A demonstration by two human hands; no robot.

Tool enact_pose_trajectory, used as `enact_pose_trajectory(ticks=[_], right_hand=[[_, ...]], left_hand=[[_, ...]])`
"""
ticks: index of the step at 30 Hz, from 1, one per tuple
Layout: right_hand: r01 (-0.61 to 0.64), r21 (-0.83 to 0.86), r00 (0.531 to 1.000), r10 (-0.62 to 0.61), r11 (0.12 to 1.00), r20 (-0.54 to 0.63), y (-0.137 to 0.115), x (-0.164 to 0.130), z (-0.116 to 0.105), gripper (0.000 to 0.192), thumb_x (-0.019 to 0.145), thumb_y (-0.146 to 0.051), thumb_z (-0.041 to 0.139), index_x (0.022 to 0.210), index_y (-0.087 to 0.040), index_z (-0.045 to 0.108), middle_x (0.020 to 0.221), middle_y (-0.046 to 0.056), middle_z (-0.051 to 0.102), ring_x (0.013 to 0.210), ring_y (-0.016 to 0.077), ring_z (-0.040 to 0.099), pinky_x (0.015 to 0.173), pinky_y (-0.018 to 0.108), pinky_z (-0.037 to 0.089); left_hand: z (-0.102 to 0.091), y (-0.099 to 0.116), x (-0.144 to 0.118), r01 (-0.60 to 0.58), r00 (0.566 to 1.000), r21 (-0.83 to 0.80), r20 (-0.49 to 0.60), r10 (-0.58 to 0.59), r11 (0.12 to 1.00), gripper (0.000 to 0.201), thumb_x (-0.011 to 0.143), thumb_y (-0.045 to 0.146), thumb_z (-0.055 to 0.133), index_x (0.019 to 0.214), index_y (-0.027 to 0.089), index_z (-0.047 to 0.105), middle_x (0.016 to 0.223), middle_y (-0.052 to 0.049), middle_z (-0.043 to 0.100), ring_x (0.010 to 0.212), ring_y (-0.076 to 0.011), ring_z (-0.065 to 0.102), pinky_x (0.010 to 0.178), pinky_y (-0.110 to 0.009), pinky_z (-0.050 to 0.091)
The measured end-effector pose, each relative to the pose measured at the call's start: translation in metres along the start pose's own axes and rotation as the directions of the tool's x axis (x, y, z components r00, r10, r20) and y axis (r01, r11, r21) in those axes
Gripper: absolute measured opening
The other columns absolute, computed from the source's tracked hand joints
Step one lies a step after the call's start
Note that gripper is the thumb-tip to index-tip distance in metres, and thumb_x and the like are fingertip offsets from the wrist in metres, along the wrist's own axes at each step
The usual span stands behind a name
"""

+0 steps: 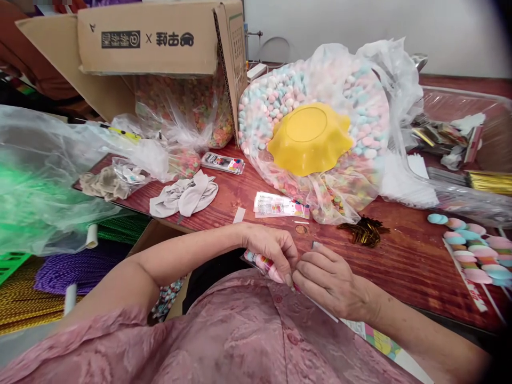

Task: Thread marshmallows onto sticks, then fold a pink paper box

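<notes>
A: What's in hand?

B: Slim candy packet point(264, 265), clear sleeve with pink and pastel pieces inside. It sits right at the table's near edge point(420, 277), just over the person's pink shirt point(224, 341).

A: Which hand has it?

B: Both. Left hand point(271, 249) comes over from the left, fingers curled down, thumb and forefinger pinching the packet's right end. Right hand point(330, 280) meets it there, fingers pressed together at that same end, and a thin white stick point(320, 308) runs out under its palm toward lower right.

A: Long axis?

B: Roughly upper left to lower right, in line with the stick. The packet's body lies left of the pinch point, under the left hand; the stick lies to the right. Fingertips of both hands touch. Left hand is nearer the packet's bulk.

A: Sealed or open end?

B: Can't tell, fingers cover it.

A: Around it?

B: Gold twist ties point(364, 231) in a small heap just beyond the right hand. Flat printed wrappers point(280, 205) beyond the left hand. Big clear bag of pastel candies point(352, 106) further back with a yellow bowl point(310, 137) lying on it. Finished candy sticks point(474, 250) in a row at far right. Crumpled white gloves point(184, 194) to the left, cardboard box point(152, 40) behind.
</notes>
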State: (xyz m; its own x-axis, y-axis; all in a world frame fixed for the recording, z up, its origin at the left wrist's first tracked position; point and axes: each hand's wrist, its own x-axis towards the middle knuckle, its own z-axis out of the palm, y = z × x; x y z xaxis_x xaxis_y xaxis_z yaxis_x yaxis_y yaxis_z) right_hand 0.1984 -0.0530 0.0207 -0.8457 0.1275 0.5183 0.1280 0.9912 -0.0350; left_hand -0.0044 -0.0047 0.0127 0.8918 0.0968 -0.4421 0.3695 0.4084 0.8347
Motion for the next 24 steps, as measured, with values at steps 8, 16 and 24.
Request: enact_pose_trajectory(ticks=[8,16,24], right_hand=[[-0.11,-0.146,0.986,0.127,0.983,0.112,0.004,0.01,0.008,0.024,0.092,-0.007,0.041,0.078,-0.017,0.058,0.069,0.002,0.056,0.067,0.0151,0.045,0.07,0.037,0.031],[-0.626,0.373,0.704,0.702,0.685,-0.109,0.044,0.017,0.021,0.018,0.092,-0.021,0.048,0.076,-0.018,0.057,0.067,0.0,0.055,0.062,0.0121,0.049,0.059,0.026,0.035],[-0.6,0.747,0.603,0.776,0.288,0.185,0.02,0.04,0.033,0.023,0.088,-0.031,0.052,0.069,-0.019,0.056,0.06,-0.001,0.054,0.055,0.0116,0.047,0.052,0.024,0.037]], left_hand=[[-0.004,0.037,-0.048,0.135,0.924,0.776,-0.323,0.205,0.616,0.033,0.078,0.044,0.07,0.062,0.016,0.065,0.055,0.0,0.055,0.051,-0.0113,0.047,0.05,-0.023,0.034],[0.05,-0.003,-0.024,0.222,0.716,0.96,-0.278,0.64,0.169,0.024,0.085,0.038,0.063,0.08,0.015,0.068,0.092,-0.011,0.064,0.09,-0.025,0.059,0.069,-0.032,0.046],[0.005,-0.006,-0.019,-0.291,0.229,0.698,-0.614,0.756,0.655,0.029,0.085,0.044,0.065,0.099,0.019,0.073,0.113,-0.01,0.064,0.113,-0.0246,0.055,0.101,-0.04,0.042]])
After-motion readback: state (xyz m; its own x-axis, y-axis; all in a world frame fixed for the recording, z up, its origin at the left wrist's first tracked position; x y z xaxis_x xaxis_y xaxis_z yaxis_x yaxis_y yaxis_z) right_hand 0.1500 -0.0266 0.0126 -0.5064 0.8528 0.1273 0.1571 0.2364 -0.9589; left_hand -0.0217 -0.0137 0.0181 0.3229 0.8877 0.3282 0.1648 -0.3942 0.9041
